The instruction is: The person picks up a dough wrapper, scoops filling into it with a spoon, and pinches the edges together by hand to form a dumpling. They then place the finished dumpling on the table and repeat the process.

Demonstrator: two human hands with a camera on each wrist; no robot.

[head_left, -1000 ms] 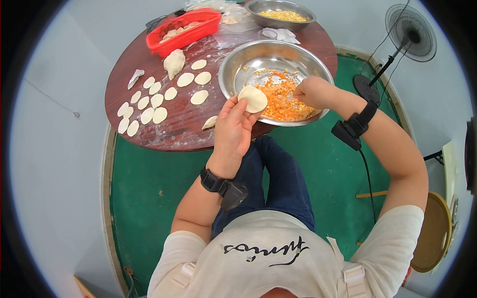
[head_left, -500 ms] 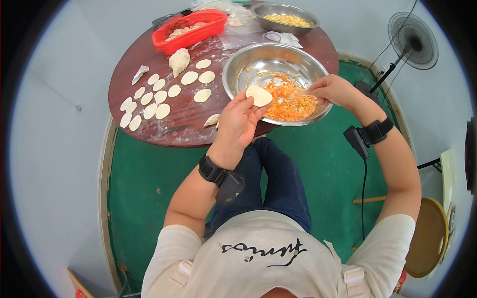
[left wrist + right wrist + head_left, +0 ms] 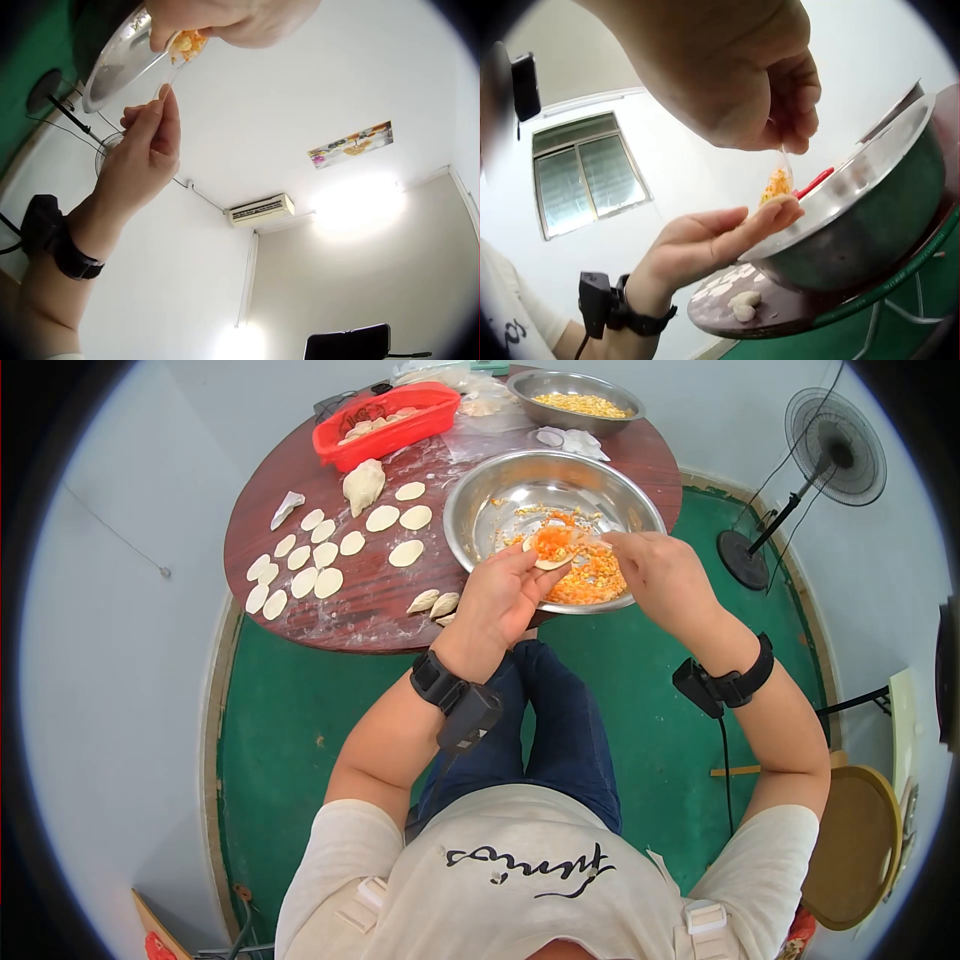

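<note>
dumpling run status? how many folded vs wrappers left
Done: about three folded dumplings lie at the table edge.
In hand: left hand holds a wrapper over the big steel bowl; right hand spoons orange filling onto it with a clear spoon.
Left: roughly fifteen flat wrappers, a dough lump, plenty of filling.

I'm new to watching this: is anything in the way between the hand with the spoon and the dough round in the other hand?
Nothing visible. The right hand pinches a clear spoon whose tip already rests over the dough wrapper lying on the left hand fingers, with orange filling on it, above the steel bowl.
</note>
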